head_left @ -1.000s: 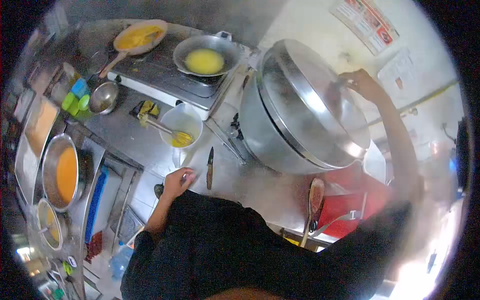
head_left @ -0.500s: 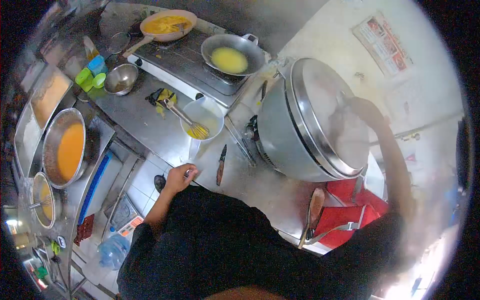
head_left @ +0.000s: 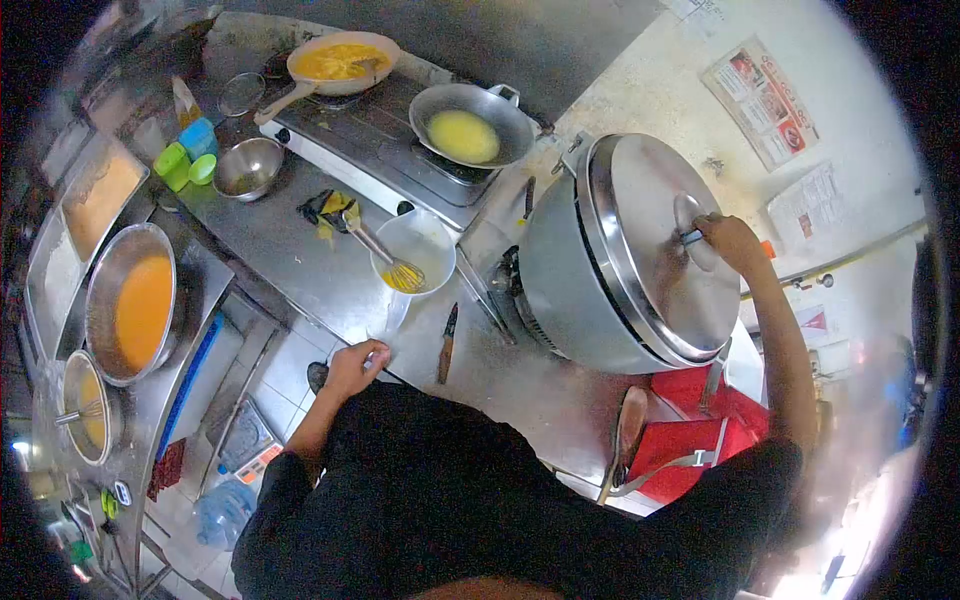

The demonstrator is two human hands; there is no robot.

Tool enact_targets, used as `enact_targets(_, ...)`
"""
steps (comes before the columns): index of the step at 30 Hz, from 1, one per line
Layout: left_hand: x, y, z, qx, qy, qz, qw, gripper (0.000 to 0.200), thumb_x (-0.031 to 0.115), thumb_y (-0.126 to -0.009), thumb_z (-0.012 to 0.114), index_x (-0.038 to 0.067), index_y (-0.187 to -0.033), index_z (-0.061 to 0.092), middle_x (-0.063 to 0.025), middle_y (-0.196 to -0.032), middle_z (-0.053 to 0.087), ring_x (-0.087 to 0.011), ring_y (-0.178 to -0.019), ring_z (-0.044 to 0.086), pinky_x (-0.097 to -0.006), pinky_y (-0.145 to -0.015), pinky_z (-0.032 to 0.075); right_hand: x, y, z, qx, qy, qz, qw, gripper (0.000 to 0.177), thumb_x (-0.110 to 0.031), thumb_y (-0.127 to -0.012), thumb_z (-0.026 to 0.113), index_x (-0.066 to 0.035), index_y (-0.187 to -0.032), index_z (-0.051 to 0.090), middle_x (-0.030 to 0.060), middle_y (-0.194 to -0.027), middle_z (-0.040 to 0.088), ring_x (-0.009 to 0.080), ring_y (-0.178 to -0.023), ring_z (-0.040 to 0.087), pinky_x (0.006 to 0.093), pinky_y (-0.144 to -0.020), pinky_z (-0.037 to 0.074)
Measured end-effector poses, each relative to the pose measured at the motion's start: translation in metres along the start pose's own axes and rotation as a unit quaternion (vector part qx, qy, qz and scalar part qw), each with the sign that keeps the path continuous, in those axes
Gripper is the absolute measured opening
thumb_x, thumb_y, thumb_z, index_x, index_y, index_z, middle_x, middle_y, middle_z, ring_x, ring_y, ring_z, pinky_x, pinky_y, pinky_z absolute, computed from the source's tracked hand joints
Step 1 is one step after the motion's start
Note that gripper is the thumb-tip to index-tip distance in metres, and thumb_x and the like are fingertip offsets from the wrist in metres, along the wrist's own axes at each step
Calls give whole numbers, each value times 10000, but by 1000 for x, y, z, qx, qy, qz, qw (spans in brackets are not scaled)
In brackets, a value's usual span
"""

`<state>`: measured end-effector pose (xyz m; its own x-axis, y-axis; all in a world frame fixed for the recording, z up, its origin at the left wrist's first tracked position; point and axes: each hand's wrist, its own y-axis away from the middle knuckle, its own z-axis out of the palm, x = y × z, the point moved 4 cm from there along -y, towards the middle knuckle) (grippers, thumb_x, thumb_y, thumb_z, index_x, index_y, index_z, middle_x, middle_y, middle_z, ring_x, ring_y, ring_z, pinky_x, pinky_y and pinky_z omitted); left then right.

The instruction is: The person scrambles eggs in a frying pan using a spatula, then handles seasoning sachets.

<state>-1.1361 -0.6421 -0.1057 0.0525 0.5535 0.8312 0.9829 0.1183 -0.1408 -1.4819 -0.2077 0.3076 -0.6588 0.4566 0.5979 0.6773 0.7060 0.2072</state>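
Observation:
My right hand (head_left: 732, 243) grips the handle on the round metal lid (head_left: 660, 190), which lies on the large grey pot (head_left: 565, 265). My left hand (head_left: 355, 368) is held near the counter's front edge with its fingers curled; whether anything is in them is too small to tell. Close beyond it stand a white bowl (head_left: 425, 240) with a whisk (head_left: 400, 270) in it and a knife (head_left: 447, 345) lying on the metal counter (head_left: 490, 375).
A stove (head_left: 370, 140) bears a pan of yellow food (head_left: 340, 62) and a wok with yellow liquid (head_left: 465, 125). Bowls of orange batter (head_left: 145, 310) and yellow mix (head_left: 90, 405) stand at left. A red bag (head_left: 675, 455) sits right of a brown-handled tool (head_left: 628, 430).
The steam over the lid and wall has thinned, so the lid and my right hand show more clearly. The view has shifted slightly. Both hands keep nearly the same places.

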Motion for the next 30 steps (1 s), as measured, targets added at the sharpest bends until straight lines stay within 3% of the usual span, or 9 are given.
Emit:
enact_targets(4,4,-1,-4,-29,11,-25,999,229,294,-906,611,105,-1021,668,-103,-904,711,-279,-779,695,-375,-706,544,4,0,-1,-22,1,19,1000,128,-135,-876,514,-78,-967,583,181,-835,632,366,-779,652,452,-692,518)
enact_targets(12,3,4,-2,0,1,-1,1000,239,307,-907,614,109,-1030,661,-108,-920,710,-287,-779,691,-375,-695,538,25,6,14,-33,18,29,999,131,-119,-875,501,-72,-969,580,174,-888,654,357,-805,659,447,-705,525)
enact_targets(18,12,2,-1,-28,-14,-21,999,241,310,-909,615,107,-1030,664,-113,-913,711,-278,-739,686,-358,-664,533,22,13,17,7,-5,1,1000,120,-111,-854,508,-63,-937,579,172,-857,655,362,-802,659,447,-710,527)
enact_targets(20,20,-2,-2,-34,-19,-15,999,242,309,-910,614,105,-1029,665,-114,-910,711,-275,-727,685,-351,-659,534,27,13,22,-21,42,22,999,125,-128,-849,515,-72,-938,583,160,-842,658,363,-793,660,447,-706,526)
enact_targets(22,23,-3,-4,-31,5,-42,999,234,298,-915,604,94,-1010,671,-117,-897,709,-271,-715,683,-348,-650,535,30,15,23,-11,16,25,999,129,-138,-849,517,-79,-941,586,154,-843,658,361,-794,660,448,-706,524)
enact_targets(24,19,-2,-1,-30,-8,-34,999,227,288,-917,602,90,-1001,674,-117,-899,709,-268,-710,683,-347,-644,536,24,17,12,-21,-34,50,998,144,-152,-853,515,-66,-938,594,172,-926,673,369,-849,666,449,-735,540)
enact_targets(27,6,1,4,-17,-29,2,999,214,273,-916,601,83,-969,682,-119,-903,706,-262,-685,683,-349,-632,535,25,19,16,-12,-40,59,997,139,-144,-856,512,-75,-946,593,166,-925,674,367,-832,668,450,-724,541)
enact_targets(30,-4,14,-5,-12,-53,-70,996,187,240,-910,612,69,-946,677,-129,-842,689,-274,-654,664,-353,-601,517,32,18,29,1,-18,56,998,179,-143,-860,511,-106,-1024,573,139,-929,667,347,-809,671,449,-715,537)
